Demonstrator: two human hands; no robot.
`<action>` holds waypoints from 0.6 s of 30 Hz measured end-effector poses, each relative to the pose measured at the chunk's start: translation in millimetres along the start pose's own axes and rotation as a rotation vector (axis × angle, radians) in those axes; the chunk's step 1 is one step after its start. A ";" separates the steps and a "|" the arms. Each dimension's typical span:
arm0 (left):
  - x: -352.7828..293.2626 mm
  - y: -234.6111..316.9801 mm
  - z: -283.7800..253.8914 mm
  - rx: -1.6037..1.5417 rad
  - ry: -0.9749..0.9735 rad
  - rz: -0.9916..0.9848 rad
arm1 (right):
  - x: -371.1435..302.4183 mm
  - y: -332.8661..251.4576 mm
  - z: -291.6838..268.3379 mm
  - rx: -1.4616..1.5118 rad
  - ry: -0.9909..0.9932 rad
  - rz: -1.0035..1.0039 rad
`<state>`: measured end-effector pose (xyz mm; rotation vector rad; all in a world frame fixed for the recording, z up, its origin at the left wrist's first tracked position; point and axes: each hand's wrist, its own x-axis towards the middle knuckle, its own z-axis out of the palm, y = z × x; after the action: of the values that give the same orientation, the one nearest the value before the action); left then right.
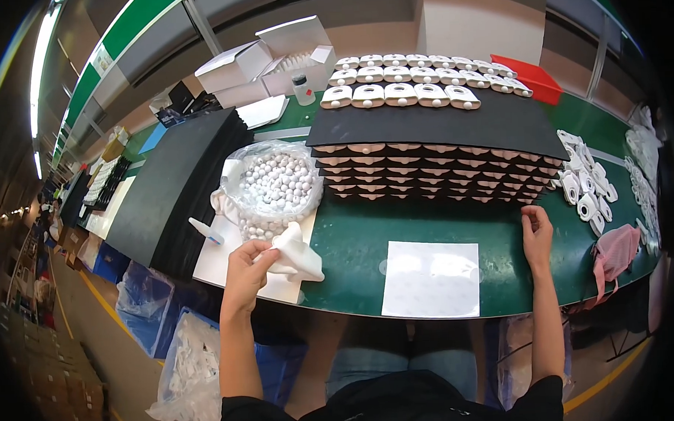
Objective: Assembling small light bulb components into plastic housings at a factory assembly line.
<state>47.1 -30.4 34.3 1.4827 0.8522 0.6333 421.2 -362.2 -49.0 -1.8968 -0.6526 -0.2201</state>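
My left hand point(246, 277) grips a folded white cloth point(300, 258) between thumb and fingers, at the table's front edge. Just beyond it is a clear plastic bag point(269, 185) full of small white balls. A white tube with a pointed tip point(205, 231) lies left of the cloth. My right hand point(537, 237) is at the front right corner of a stack of black sheets point(430, 125), its fingers curled together; whatever they hold, if anything, is hidden. Rows of white oval parts with a ball on each point(400, 95) cover the top sheet, and similar parts show between the layers.
A white paper sheet point(430, 279) lies on the green table between my hands. Loose white ring-shaped parts point(587, 183) and a pink mesh cloth point(615, 256) are at the right. More black sheets point(176, 186) are piled left. Behind stand white boxes point(235, 69), a bottle point(302, 89) and a red bin point(529, 79).
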 end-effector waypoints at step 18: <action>-41.1 14.0 32.3 0.085 -0.141 -0.019 | -93.1 -178.4 131.2 0.813 -0.637 0.262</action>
<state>51.4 -82.3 49.0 1.5745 0.7905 0.4773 229.4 -225.4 -2.2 -1.2072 -0.7452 0.7471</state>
